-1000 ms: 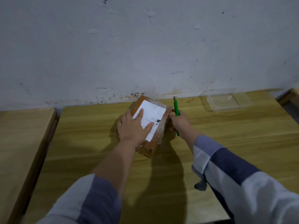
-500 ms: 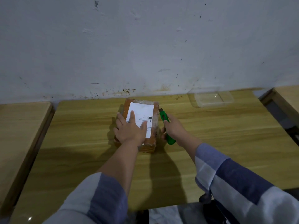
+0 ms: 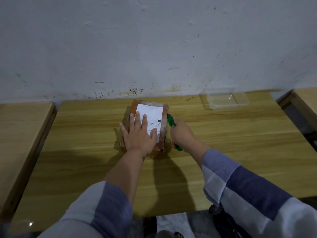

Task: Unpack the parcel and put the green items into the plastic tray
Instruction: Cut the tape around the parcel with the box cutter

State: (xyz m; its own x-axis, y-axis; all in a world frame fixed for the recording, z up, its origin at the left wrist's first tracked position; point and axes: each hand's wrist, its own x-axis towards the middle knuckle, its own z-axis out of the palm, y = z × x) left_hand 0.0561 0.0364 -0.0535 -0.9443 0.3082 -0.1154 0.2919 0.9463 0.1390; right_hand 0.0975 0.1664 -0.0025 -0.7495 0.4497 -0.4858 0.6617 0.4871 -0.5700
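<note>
Head: green cutter (image 3: 171,121) tip points away, along parcel (image 3: 164,117) edge

From my remote station I saw a wooden table (image 3: 223,152) with a light grain, its far edge set against a white wall (image 3: 154,40). The wall was scuffed, with dark specks and brownish stains along its base. A second wooden table (image 3: 18,134) stood just beside the first on the left, a narrow gap between them. The corner of a third wooden surface (image 3: 307,100) showed at the right edge. A patch of pale floor (image 3: 171,224) lay below the table's near edge.
</note>
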